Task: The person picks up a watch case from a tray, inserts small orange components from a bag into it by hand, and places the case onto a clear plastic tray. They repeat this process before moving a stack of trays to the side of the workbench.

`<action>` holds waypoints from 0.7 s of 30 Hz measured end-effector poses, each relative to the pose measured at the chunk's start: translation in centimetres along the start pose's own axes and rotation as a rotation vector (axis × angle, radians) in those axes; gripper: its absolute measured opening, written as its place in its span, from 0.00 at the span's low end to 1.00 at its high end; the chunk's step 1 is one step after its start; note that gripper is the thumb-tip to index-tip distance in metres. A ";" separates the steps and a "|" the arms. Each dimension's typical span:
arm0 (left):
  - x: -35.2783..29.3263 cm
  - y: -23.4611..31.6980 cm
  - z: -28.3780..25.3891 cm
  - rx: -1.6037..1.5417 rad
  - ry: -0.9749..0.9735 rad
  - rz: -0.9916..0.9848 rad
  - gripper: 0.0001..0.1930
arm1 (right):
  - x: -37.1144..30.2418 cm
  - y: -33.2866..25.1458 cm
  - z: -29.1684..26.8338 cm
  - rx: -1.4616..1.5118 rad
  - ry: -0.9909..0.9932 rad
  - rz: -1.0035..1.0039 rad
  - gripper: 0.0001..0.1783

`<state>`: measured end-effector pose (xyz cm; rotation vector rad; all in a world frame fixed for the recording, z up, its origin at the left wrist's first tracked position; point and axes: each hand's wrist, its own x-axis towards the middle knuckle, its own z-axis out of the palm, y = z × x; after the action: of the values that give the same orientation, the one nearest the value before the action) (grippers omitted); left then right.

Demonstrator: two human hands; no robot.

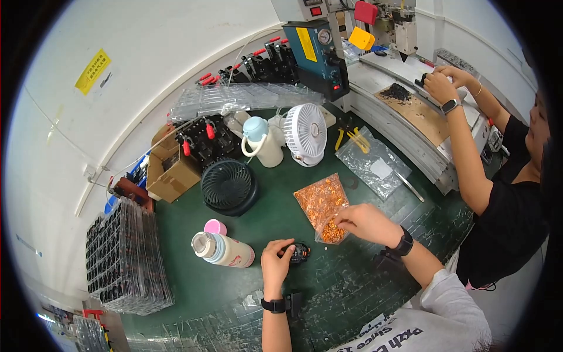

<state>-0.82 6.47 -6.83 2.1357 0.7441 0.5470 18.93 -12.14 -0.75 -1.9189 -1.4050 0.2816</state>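
The scene is bright, with a whitish and quite even indoor light that seems to fall from above. The pale wall (176, 47) reflects it softly. On the green table (187, 264), whitish glare mixes with scratches toward the lower edge. The clear trays (246, 97) and the flat plastic bag (366, 164) give shiny highlights. Shadows are soft and weak. Dark surfaces, such as the black part (301, 253) and the black shirt (492, 240), lose their detail. The middle is reasonably sharp; straight edges bend strongly outward, and a black round border covers the corners.
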 end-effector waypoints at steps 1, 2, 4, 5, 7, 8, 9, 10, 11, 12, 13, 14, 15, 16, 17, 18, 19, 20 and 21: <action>-0.2 0.1 0.1 0.001 -0.003 -0.004 0.10 | -0.1 -0.1 0.0 -0.007 -0.002 -0.011 0.07; -0.4 0.1 0.1 0.048 0.001 0.012 0.11 | -0.4 -0.1 0.1 -0.004 -0.005 -0.008 0.07; -0.2 0.4 0.0 0.098 0.013 0.037 0.12 | -0.2 0.1 0.1 0.007 -0.006 0.005 0.07; -0.4 0.9 -0.3 0.143 0.007 0.019 0.16 | -0.1 0.1 0.0 0.007 -0.003 0.001 0.07; -0.9 2.3 -0.8 0.188 -0.007 -0.001 0.20 | -0.3 0.1 0.0 -0.012 0.006 0.010 0.07; -1.2 3.3 -1.1 0.272 -0.022 0.032 0.25 | -0.5 0.1 0.0 -0.012 0.007 0.015 0.07; -1.4 4.2 -1.3 0.356 -0.032 0.067 0.30 | -0.4 0.1 -0.1 -0.024 -0.004 0.022 0.07; -1.7 4.7 -1.3 0.357 -0.032 0.068 0.30 | -0.2 0.1 0.0 -0.037 -0.015 0.029 0.07; -2.0 5.2 -1.2 0.390 -0.055 0.056 0.33 | -0.2 0.1 0.1 -0.037 -0.014 0.029 0.07; -2.2 5.5 -1.1 0.423 -0.077 0.043 0.36 | -0.3 0.1 0.5 -0.053 -0.023 0.027 0.06; -2.3 5.6 -1.0 0.424 -0.076 0.044 0.36 | -0.4 0.1 0.8 -0.068 -0.031 0.025 0.06; -2.3 5.6 -0.9 0.438 -0.094 0.045 0.35 | -0.5 0.2 1.2 -0.068 -0.030 0.024 0.06; -2.3 5.5 -0.8 0.452 -0.113 0.047 0.35 | -0.5 0.4 1.7 -0.115 -0.065 0.039 0.06; -2.2 5.2 -0.7 0.453 -0.113 0.049 0.35 | -0.6 0.6 2.1 -0.161 -0.101 0.054 0.06; -2.1 4.7 -0.7 0.445 -0.122 0.059 0.34 | -0.6 0.8 2.4 -0.161 -0.098 0.055 0.06; -2.1 4.3 -0.7 0.437 -0.131 0.067 0.32 | -0.6 1.0 2.8 -0.165 -0.102 0.032 0.07; -2.0 4.1 -0.6 0.437 -0.134 0.067 0.32 | -0.6 1.1 3.0 -0.169 -0.106 0.009 0.07; -1.9 4.0 -0.6 0.415 -0.117 0.083 0.31 | -0.6 1.0 3.0 -0.168 -0.106 0.012 0.07; -2.0 3.9 -0.6 0.392 -0.101 0.096 0.29 | -0.5 0.9 2.9 -0.183 -0.130 0.033 0.07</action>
<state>-1.36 3.47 -3.59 2.5518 0.7416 0.3595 17.75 -11.46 -3.52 -2.1069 -1.5305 0.3074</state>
